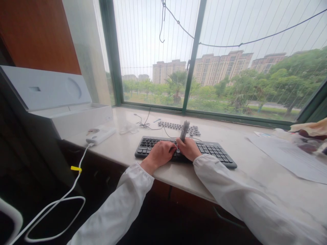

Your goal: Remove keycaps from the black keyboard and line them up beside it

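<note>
A black keyboard lies on the pale stone sill; on its left part, sockets show where keycaps are off. My left hand rests over the middle of it, fingers curled and pressed together at the keys; what they pinch, if anything, is hidden. Right beside it, my right hand is closed around a dark grey brush-like tool, held upright with its ragged end up. The tool's lower end is hidden between my hands, near a bit of red. Behind the keyboard, loose keycaps lie in rows.
A thin dark cable curls behind the keyboard. To the left are a white power strip with its cord hanging off the edge, and an open white box. Paper sheets lie at right. The window borders the back.
</note>
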Action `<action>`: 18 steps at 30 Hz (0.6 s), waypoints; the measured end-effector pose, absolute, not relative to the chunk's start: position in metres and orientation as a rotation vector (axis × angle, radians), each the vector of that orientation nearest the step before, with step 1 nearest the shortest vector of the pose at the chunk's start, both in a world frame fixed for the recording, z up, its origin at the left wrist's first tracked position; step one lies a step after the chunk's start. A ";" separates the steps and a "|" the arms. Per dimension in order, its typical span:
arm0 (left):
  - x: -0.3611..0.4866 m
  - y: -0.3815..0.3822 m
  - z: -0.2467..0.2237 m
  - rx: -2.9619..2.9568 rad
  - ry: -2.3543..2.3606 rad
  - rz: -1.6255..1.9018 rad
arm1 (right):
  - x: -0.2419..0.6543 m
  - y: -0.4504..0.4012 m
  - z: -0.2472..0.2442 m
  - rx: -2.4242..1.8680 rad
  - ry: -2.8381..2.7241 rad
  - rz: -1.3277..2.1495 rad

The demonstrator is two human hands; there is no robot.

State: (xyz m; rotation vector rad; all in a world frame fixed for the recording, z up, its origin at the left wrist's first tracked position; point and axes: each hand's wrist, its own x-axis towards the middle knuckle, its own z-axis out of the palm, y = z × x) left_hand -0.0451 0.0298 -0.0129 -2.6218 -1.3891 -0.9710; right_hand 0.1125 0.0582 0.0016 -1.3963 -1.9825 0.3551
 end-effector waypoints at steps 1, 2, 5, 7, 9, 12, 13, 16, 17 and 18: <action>-0.045 0.030 -0.013 -2.620 -1.386 -0.972 | 0.113 0.058 0.001 -1.403 -1.979 0.357; -0.045 0.031 -0.014 -2.618 -1.385 -0.972 | 0.113 0.059 0.001 -1.410 -1.976 0.356; -0.044 0.031 -0.014 -2.612 -1.387 -0.971 | 0.112 0.059 0.002 -1.448 -1.967 0.346; -0.044 0.031 -0.014 -2.606 -1.389 -0.972 | 0.112 0.059 0.003 -1.471 -1.962 0.351; -0.044 0.030 -0.013 -2.605 -1.390 -0.977 | 0.112 0.059 0.003 -1.481 -1.963 0.370; -0.045 0.029 -0.012 -2.620 -1.405 -0.983 | 0.113 0.059 0.003 -1.495 -1.938 0.419; -0.046 0.029 -0.011 -2.630 -1.412 -0.988 | 0.113 0.059 0.004 -1.499 -1.929 0.434; -0.047 0.028 -0.009 -2.659 -1.416 -1.011 | 0.113 0.058 0.005 -1.488 -1.966 0.407; -0.048 0.028 -0.008 -2.664 -1.413 -1.017 | 0.113 0.058 0.005 -1.476 -2.001 0.368; -0.048 0.027 -0.007 -2.668 -1.409 -1.020 | 0.112 0.058 0.006 -1.460 -2.041 0.319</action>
